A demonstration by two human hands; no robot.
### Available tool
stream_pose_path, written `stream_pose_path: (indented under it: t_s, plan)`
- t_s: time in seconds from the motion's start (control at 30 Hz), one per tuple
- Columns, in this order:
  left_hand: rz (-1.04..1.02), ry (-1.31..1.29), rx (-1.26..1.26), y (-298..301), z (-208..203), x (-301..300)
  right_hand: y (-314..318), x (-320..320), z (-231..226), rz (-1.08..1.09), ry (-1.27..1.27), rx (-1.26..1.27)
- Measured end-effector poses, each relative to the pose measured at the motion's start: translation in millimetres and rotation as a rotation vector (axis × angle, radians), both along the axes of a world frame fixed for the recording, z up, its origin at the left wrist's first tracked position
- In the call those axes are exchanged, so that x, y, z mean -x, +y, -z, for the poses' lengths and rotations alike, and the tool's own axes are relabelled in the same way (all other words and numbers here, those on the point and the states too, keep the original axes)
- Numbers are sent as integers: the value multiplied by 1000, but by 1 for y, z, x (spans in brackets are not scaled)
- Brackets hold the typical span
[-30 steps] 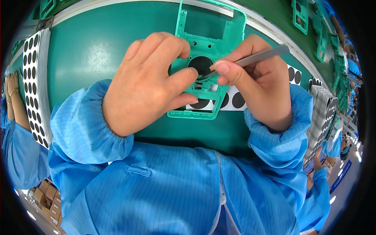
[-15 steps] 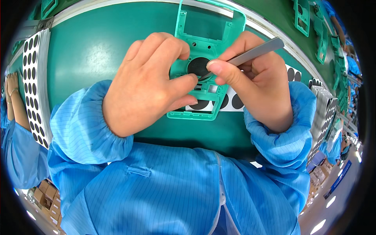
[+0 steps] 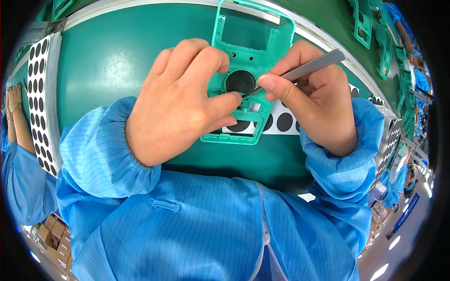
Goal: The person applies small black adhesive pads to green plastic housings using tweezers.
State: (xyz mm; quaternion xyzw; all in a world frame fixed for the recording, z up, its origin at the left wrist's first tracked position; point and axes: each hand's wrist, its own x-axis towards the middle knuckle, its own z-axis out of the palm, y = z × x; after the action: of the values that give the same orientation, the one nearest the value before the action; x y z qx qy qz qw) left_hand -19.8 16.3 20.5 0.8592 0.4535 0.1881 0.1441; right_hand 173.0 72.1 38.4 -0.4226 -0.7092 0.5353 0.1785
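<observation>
A green plastic housing (image 3: 261,65) with a rectangular window lies on the bench in front of me. A round black disc (image 3: 240,82) sits in its middle. In my right hand (image 3: 311,91) is a pair of grey metal tweezers (image 3: 315,64), pinched between thumb and fingers. Their tips point down-left to the lower edge of the disc. My left hand (image 3: 180,100) is curled over the housing's left side, thumb and index bent around it, its thumb tip close to the tweezer tips. Whether it grips the housing is partly hidden.
Under the housing lies a white sheet with black round stickers (image 3: 284,122). A stack of such sheets (image 3: 43,103) is at the left, another stack (image 3: 386,140) at the right. More green housings (image 3: 362,23) lie beyond the pale rail. A co-worker's hand (image 3: 15,100) rests at far left.
My right hand has moved slightly right with the tweezers, whose tips have drawn back from over the disc, so more of it shows. The left hand has barely shifted.
</observation>
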Motion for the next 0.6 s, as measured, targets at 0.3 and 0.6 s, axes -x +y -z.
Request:
stream_pose_path:
  t_s: [0.3, 0.6]
  plan:
    - [-43, -30, 60, -4, 1, 0, 9, 2, -7, -13, -48, -101]
    - [-68, -37, 47, -6, 4, -1, 2, 14, -16, -106, -217, -365]
